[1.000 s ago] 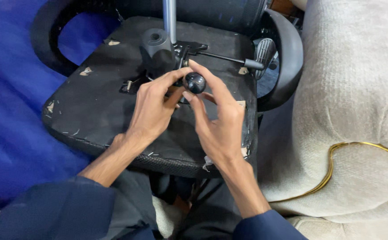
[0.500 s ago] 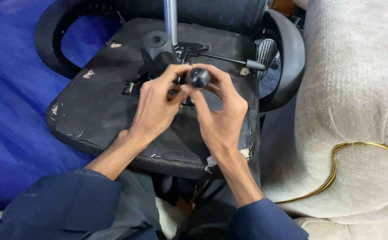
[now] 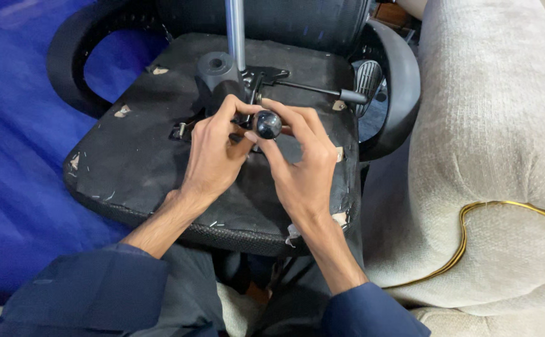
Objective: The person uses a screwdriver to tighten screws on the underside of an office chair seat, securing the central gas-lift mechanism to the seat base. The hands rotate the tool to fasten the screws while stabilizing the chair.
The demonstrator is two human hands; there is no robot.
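Both hands on the black knob under an upturned office chair.

Nearest the camera, dark blue sleeves [image 3: 91, 293] lead up to the two hands, which meet over the middle of the chair's seat underside [image 3: 141, 168], scuffed black with pale torn patches. The right hand [image 3: 303, 171] curls its grip around the round black knob [image 3: 268, 123], thumb and fingers pinching it from the right; the left hand [image 3: 213, 153] pinches the same knob from the left, fingertips closed in against it. The knob sits just near of the seat's centre, in front of the metal mechanism [image 3: 263, 78]. Just beyond stands a black cylinder socket [image 3: 217, 68] beside the shiny gas-lift column [image 3: 235, 31]. A thin lever [image 3: 322, 92] runs toward the seat's right edge. Armrests [image 3: 394, 87] curve at both far sides. Blue fabric [image 3: 16, 156] lies left, a beige sofa [image 3: 491, 125] right.
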